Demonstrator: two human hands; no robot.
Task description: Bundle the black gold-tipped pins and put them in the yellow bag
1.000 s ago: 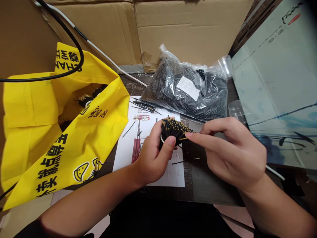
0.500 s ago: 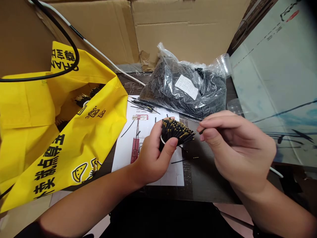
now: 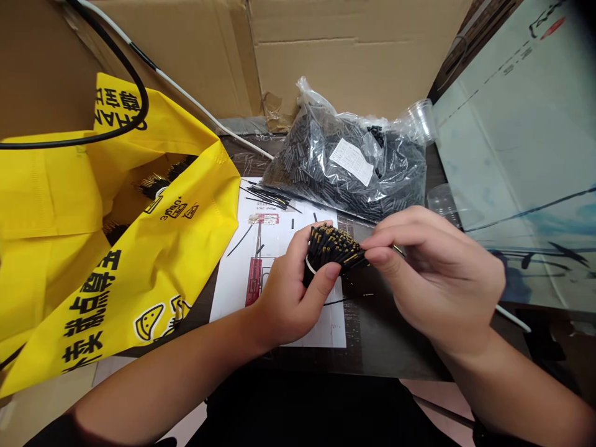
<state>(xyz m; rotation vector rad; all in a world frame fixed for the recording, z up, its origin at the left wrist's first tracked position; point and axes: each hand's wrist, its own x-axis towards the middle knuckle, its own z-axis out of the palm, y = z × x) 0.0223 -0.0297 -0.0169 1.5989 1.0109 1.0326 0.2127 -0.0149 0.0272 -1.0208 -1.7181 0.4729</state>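
Note:
My left hand [image 3: 298,288] is closed around a bundle of black wires [image 3: 333,245] with gold-coloured metal tips facing up and right. A white band shows round the bundle near my thumb. At the bundle's right edge, my right hand [image 3: 433,273] pinches a thin black wire [image 3: 398,251] between thumb and forefinger. Its bright end pokes out beyond the fingertips, and the rest is hidden by the fingers and bundle. Under the left hand lies a printed sheet [image 3: 228,279] with several loose wires [image 3: 270,197] on its upper part.
A clear bag of short black tubes [image 3: 344,167] lies behind my hands. To its right is a clear plastic cup [image 3: 420,121]. On the left, a yellow bag [image 3: 200,230] holds more wire bundles [image 3: 156,185]. Cardboard [image 3: 326,56] stands at the back, with a white cable [image 3: 195,102] before it.
My right hand has moved left to the bundle's edge, and a bright wire end now sticks out past its fingers. The bundle has shifted slightly right and turned a little.

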